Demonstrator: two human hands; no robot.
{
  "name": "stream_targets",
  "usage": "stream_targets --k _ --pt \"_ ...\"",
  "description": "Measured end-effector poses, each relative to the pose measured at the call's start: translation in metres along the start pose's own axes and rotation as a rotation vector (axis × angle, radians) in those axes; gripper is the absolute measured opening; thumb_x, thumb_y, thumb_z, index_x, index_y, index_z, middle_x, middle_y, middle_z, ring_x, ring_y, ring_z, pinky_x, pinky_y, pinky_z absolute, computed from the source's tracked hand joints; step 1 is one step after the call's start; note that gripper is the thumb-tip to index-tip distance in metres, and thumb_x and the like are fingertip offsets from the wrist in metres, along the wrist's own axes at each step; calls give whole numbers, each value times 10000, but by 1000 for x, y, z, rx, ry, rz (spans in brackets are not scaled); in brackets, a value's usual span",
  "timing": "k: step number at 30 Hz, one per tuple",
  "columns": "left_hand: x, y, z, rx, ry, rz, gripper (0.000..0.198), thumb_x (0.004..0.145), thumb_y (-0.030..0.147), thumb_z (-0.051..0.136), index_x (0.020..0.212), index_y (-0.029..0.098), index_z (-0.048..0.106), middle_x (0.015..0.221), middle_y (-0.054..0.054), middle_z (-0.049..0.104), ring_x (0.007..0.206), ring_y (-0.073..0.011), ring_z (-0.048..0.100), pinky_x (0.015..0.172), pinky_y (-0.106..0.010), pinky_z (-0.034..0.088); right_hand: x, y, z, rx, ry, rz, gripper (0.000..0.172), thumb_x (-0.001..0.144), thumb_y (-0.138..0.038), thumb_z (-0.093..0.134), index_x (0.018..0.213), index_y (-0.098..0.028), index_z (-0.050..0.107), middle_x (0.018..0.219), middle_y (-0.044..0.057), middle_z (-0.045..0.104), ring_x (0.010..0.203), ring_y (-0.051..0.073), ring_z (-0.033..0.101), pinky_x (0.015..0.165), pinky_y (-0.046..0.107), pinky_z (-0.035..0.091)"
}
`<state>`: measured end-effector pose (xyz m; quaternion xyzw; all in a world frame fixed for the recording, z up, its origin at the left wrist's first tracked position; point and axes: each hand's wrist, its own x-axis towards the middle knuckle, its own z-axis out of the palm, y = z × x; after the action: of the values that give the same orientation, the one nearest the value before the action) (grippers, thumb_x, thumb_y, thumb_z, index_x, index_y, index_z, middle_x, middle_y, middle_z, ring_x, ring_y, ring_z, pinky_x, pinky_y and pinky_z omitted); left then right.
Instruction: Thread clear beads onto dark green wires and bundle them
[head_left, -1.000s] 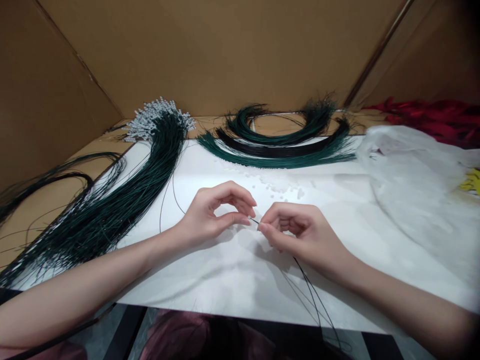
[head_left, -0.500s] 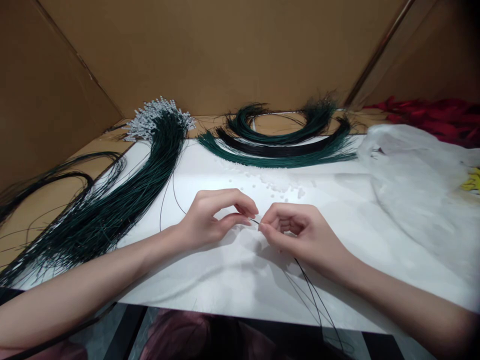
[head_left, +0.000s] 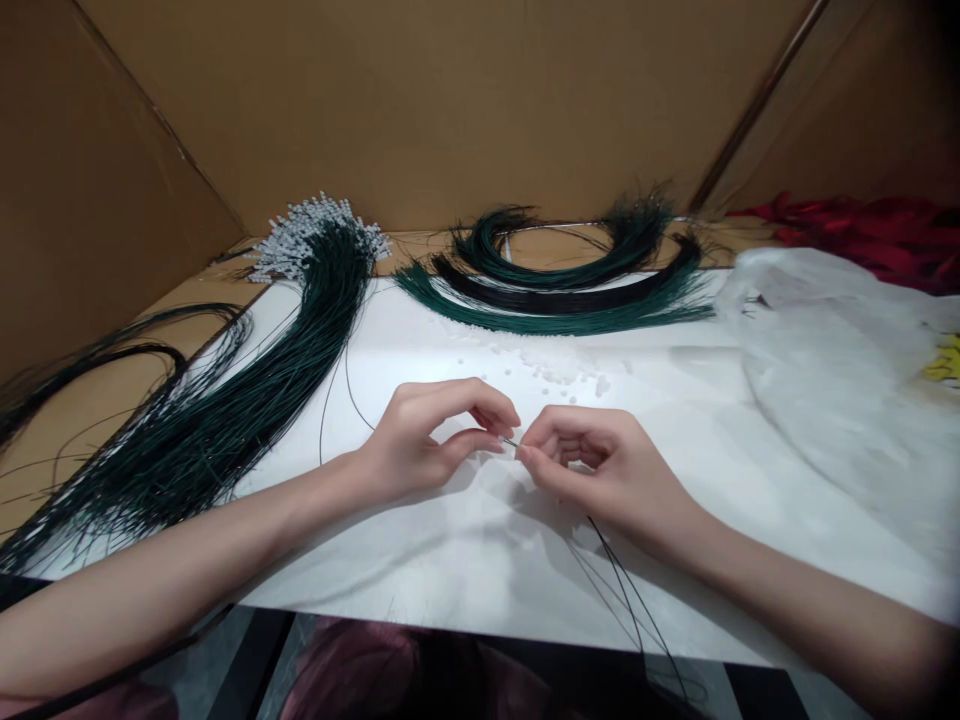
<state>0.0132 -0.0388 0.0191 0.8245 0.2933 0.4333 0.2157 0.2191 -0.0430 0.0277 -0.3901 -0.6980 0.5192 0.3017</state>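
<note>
My left hand [head_left: 435,435] is closed in a pinch, thumb against fingertips, at one end of a thin dark wire [head_left: 510,442]. A tiny pale spot shows at those fingertips, too small to name for certain. Facing it a short gap away, my right hand [head_left: 592,450] pinches the same wire between thumb and forefinger, its other fingers curled in. Thin dark wire strands [head_left: 619,570] trail below my right hand over the front edge of the white sheet [head_left: 450,560]. Just beyond both hands lie scattered small white beads [head_left: 559,365].
On the left lies a thick bundle of dark green wires [head_left: 285,380] with white beaded tips [head_left: 311,240]. Curved bundles of green and black wire [head_left: 555,300] lie at the back. Crumpled clear plastic [head_left: 840,390] and red material [head_left: 870,240] are on the right. Cardboard walls [head_left: 480,110] enclose the table.
Both hands keep almost the same place and pinch. The left hand has shifted very slightly to the right, and the short wire between the fingertips looks lighter.
</note>
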Motion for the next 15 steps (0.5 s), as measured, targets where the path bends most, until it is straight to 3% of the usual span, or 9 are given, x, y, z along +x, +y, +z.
stream_targets --k 15 --pt "0 -1 2 -311 46 -196 218 753 124 770 929 148 643 824 -32 694 769 -130 697 755 -242 591 0 0 1 -45 15 -84 111 808 -166 594 700 -161 615 597 -11 555 543 93 453 525 236 378"
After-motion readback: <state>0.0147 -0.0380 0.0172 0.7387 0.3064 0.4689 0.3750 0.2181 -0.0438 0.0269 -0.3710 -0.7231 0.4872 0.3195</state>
